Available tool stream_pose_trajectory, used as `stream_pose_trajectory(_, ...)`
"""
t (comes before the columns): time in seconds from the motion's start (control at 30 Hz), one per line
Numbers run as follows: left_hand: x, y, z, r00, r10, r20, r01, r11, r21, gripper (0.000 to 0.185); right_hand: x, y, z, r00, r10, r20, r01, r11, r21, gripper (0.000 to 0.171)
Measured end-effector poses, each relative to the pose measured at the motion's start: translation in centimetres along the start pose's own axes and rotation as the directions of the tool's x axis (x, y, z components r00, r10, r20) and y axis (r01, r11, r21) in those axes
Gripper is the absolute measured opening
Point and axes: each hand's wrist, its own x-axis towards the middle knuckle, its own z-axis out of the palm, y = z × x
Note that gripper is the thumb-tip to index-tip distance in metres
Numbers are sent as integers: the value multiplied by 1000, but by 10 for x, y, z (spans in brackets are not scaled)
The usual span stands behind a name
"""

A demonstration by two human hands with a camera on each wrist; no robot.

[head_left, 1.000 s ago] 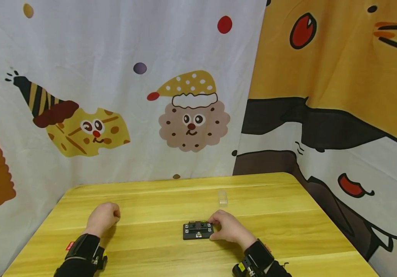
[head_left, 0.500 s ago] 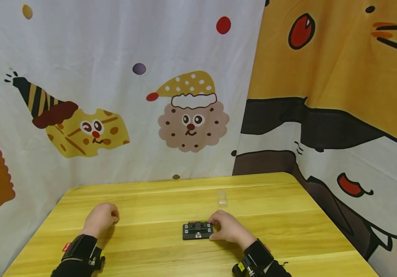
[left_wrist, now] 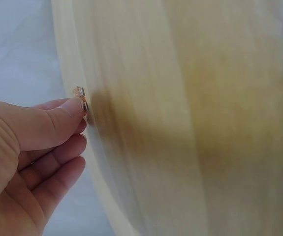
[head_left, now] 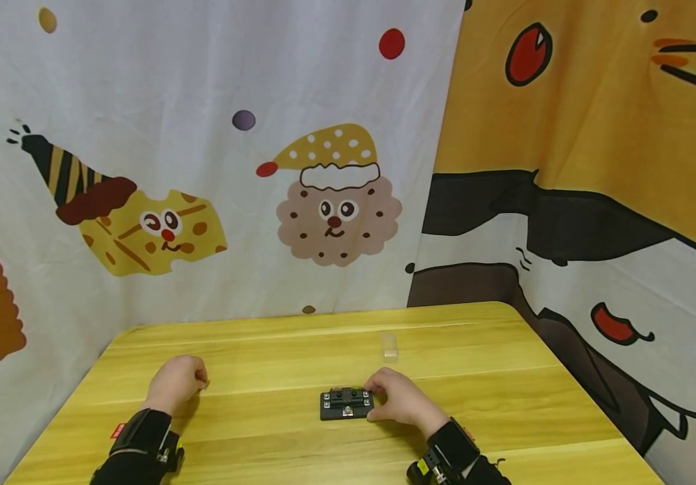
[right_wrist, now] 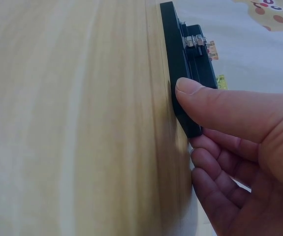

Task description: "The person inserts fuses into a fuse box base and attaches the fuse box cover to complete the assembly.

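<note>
Fuse block (head_left: 346, 403) on table (head_left: 275, 444) (clear cover (head_left: 389, 344) behind).

A yellow wooden surface (head_left: 275, 431) carries a small clear plastic piece (head_left: 389, 344) toward one o'clock — behind it hang cartoon curtains: a white cookie-print one (head_left: 202, 155) at eleven, an orange cat-face one (head_left: 596, 135) at two.

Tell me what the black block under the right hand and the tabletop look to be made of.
Black block: seemingly molded plastic, matte with a slight sheen along its edge, with small metal-looking screws and clips on top. Tabletop: wood or a wood-look laminate, yellow with long grain streaks and a smooth, softly glossy finish; which one cannot be told.
</note>
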Motion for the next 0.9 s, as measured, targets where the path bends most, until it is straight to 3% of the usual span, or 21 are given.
stream_pose_trajectory(0.47, 2, 2, -4, 999, -23, 46, 22, 999, 24, 21, -1, -2, -1, 1000, -10, -3, 10, 1000, 11, 41)
stream_pose_trajectory(0.9, -2, 2, -5, 999, -40, 11, 41, 999, -31, 23, -1, -3, -1, 1000, -1, 3, 1, 1000, 17, 41)
